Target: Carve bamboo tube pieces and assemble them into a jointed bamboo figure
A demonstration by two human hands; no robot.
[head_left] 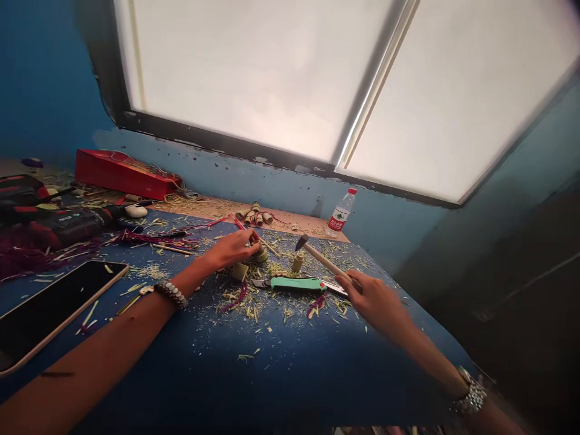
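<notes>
The small round bamboo piece [260, 254] sits on the blue tabletop [290, 362] under my left hand [233, 249], whose fingers close around it to pin it. My right hand [374, 299] grips the pale wooden handle of a small hammer [317, 254]. Its long axis runs up and left from that hand, and the dark metal head hangs just right of the piece. A short bamboo cylinder [298, 261] and a green utility knife [296, 284] lie between, among dry splinters.

Hammer [317, 254]: wooden handle, metal head; phone [49, 308] glossy glass.
</notes>
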